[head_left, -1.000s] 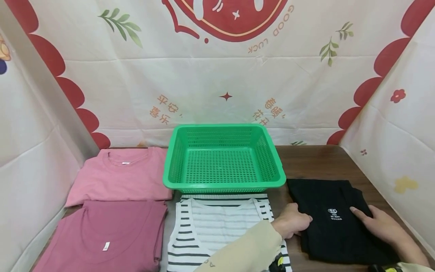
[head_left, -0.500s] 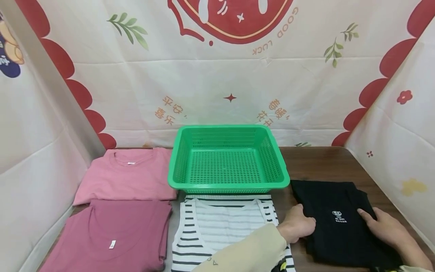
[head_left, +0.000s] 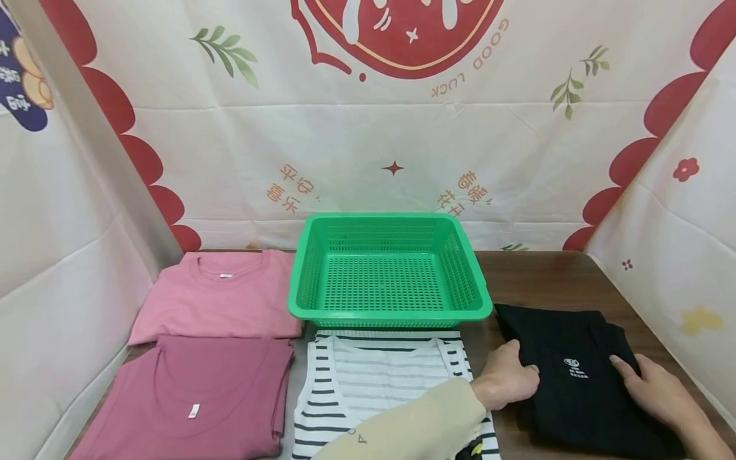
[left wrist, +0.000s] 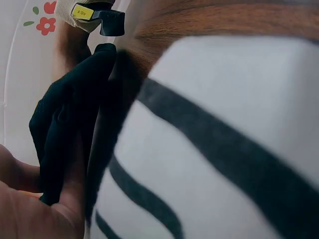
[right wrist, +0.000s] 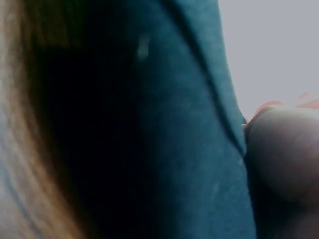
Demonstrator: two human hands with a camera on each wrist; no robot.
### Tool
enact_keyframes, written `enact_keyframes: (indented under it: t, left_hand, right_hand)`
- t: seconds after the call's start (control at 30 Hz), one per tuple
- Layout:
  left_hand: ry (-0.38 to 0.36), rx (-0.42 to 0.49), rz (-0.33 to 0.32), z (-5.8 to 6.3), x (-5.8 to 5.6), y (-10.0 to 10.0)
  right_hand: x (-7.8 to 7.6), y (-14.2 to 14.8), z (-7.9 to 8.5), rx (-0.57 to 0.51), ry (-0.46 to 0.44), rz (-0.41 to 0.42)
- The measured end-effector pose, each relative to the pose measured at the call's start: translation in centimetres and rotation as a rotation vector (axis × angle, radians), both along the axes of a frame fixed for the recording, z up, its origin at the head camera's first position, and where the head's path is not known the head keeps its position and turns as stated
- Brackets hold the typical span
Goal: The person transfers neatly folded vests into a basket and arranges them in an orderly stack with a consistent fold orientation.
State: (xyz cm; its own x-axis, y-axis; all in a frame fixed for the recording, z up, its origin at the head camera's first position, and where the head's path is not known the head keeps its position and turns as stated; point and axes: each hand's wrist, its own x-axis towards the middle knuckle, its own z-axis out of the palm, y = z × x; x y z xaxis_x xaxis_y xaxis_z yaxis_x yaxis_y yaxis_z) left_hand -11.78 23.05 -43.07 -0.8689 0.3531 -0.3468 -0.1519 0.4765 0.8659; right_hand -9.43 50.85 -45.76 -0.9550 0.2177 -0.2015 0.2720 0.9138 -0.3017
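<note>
A folded black garment [head_left: 575, 396] with a small white print lies at the right of the table in the head view. My left hand [head_left: 507, 378] grips its left edge. At the opposite edge, my right hand [head_left: 658, 388] holds the cloth with the thumb on top; its other fingers are hidden. The left wrist view shows the black garment [left wrist: 70, 109] pinched between the left thumb and fingers. In the right wrist view the black cloth [right wrist: 189, 139] fills the middle, beside a blurred finger [right wrist: 284, 154].
A green plastic basket [head_left: 391, 314] stands at the back centre. In front of it lies a striped tank top [head_left: 385, 383], partly under my left sleeve [head_left: 414, 421]. Two folded shirts lie at the left, a pink one [head_left: 230, 300] behind a mauve one [head_left: 230, 390].
The head view has shifted, so the scene sits slightly further right and lower. Both hands keep their hold on the black garment, which has barely moved on the table.
</note>
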Motion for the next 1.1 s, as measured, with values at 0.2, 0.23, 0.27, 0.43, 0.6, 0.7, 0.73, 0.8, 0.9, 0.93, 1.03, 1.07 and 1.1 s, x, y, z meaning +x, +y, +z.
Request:
enact_keyframes:
  t: [0.2,0.23,0.27,0.43,0.6,0.7,0.73,0.8,0.9,0.93,1.03,1.07,1.1]
  left_hand:
    - [0.052,0.003,-0.028,0.6,0.5,0.0]
    - [0.066,0.007,-0.03,0.7,0.5,0.0]
    - [0.075,0.01,-0.032,0.8,0.6,0.0]
    - [0.125,0.011,-0.034,1.5,0.7,-0.2]
    - [0.193,0.017,-0.083,2.7,0.6,-0.9]
    - [0.231,0.032,-0.113,3.8,0.5,-1.4]
    - [0.243,0.033,-0.122,4.2,0.5,-1.6]
    - [0.266,0.04,-0.137,4.8,0.4,-1.9]
    - [0.308,0.018,-0.135,5.4,0.4,-2.3]
    - [0.322,0.01,-0.13,5.6,0.4,-2.4]
    - [0.361,-0.024,-0.1,5.9,0.3,-2.5]
    - [0.372,-0.029,-0.089,5.9,0.3,-2.5]
    - [0.382,-0.029,-0.08,6.0,0.2,-2.5]
  right_hand:
    - [0.6,-0.5,0.3,0.005,0.141,-0.05]
    - [0.7,-0.6,0.3,0.002,0.154,-0.058]
    - [0.7,-0.7,0.4,0.003,0.17,-0.069]
    - [0.9,-1.2,1.1,-0.001,0.234,-0.09]
    - [1.0,-2.2,2.0,-0.009,0.326,-0.098]
    - [0.9,-2.8,2.7,-0.01,0.379,-0.104]
    - [0.9,-3.1,3.0,-0.01,0.382,-0.112]
    - [0.9,-3.4,3.4,-0.008,0.387,-0.127]
    - [0.8,-3.9,4.1,-0.007,0.393,-0.137]
    - [0.8,-4.1,4.3,-0.005,0.4,-0.138]
    - [0.8,-4.5,4.9,-0.011,0.438,-0.116]
    - [0.8,-4.6,5.2,-0.012,0.452,-0.105]
    - [0.8,-4.8,5.4,-0.019,0.462,-0.098]
